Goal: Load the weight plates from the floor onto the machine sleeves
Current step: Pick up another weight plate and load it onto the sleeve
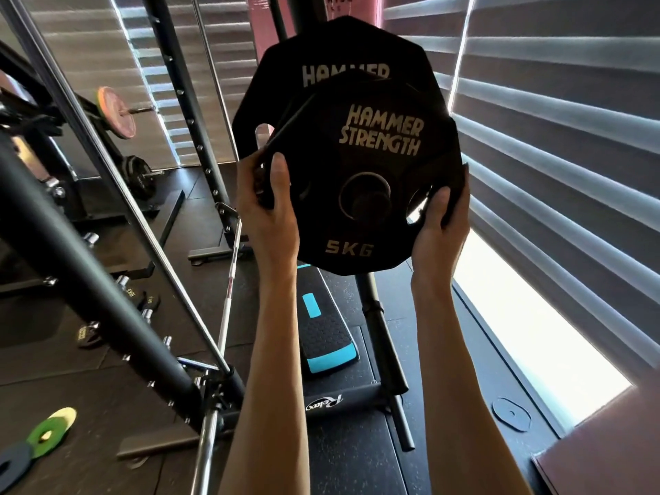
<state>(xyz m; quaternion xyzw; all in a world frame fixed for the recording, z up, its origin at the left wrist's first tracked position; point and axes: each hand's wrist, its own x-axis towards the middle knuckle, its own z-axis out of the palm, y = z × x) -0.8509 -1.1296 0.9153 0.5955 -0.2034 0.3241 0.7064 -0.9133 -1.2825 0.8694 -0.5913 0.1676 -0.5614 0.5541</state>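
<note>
Dim gym corner, slatted blinds (557, 130) on the right wall, black rubber floor (357, 466) below, dark rack uprights (200, 144) slanting across the left. Held up at centre, a black 5 kg plate (375, 180) marked HAMMER STRENGTH, centre hole lined up over the end of a machine sleeve (369, 205), which shows through the hole. Left hand (266, 205) clamped on the plate's left edge, thumb on the front face, fingers wrapped behind. Right hand (443, 212) clamped on the right edge, thumb by a side cut-out, fingers curled behind the rim. Just behind, a larger black plate (285, 87) of the same brand, seemingly already on the sleeve, though the mount is hidden. Down on the floor under the arms, a black and teal step platform (326, 337). Bottom left, a green plate (48, 432) overlapping a grey plate (12, 460) and a yellow one (68, 414). Chrome barbell (209, 444) leaning across the lower left.
</note>
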